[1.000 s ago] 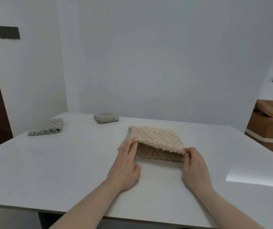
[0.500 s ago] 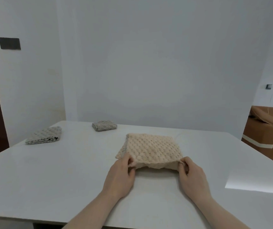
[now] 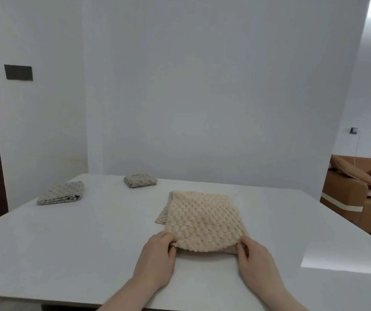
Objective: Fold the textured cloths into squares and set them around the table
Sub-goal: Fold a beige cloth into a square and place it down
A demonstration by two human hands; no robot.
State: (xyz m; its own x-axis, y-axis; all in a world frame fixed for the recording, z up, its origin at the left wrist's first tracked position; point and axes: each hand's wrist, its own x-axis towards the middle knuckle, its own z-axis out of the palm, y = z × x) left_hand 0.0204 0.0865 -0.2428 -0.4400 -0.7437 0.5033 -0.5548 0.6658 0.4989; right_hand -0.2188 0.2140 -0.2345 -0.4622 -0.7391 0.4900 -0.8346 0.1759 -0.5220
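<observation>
A beige textured cloth (image 3: 204,221) lies folded on the white table (image 3: 67,243), just right of the middle. My left hand (image 3: 157,259) pinches its near left corner, and my right hand (image 3: 256,261) pinches its near right corner. A lower layer sticks out at the cloth's left side. A folded grey cloth (image 3: 62,195) rests near the table's left edge. A smaller folded grey cloth (image 3: 140,180) sits by the far edge.
White walls stand close behind the table. A brown sofa (image 3: 359,198) is off to the right, beyond the table's right edge. A dark door frame runs down the far left.
Both hands have drawn the top layer of the beige cloth toward me, down over the lower layer, and now hold its near corners. The view has tilted upward.
</observation>
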